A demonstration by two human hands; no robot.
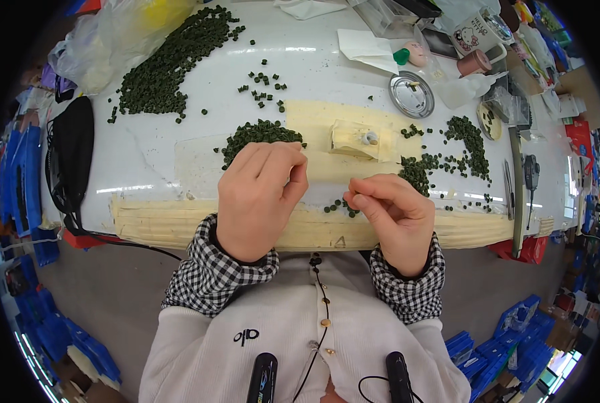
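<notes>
My left hand (pixel 258 196) hovers over the near edge of the white table (pixel 152 151), fingers curled together and pinched at a fine thread that is barely visible. My right hand (pixel 395 215) is beside it, thumb and forefinger pinched together near a few small dark green beads (pixel 342 205). A heap of the same green beads (pixel 258 134) lies just beyond my left hand. A small cream block (pixel 364 140) with a round metal part stands on a cream mat beyond both hands. Whether a bead sits between my right fingertips I cannot tell.
A large spread of green beads (pixel 169 64) lies at the back left, more beads (pixel 471 138) at the right. A round metal lid (pixel 411 94), a mug (pixel 478 30), plastic bags and paper crowd the back. A black cable (pixel 68 161) hangs at the left edge. Cream tape (pixel 166 225) lines the table's front.
</notes>
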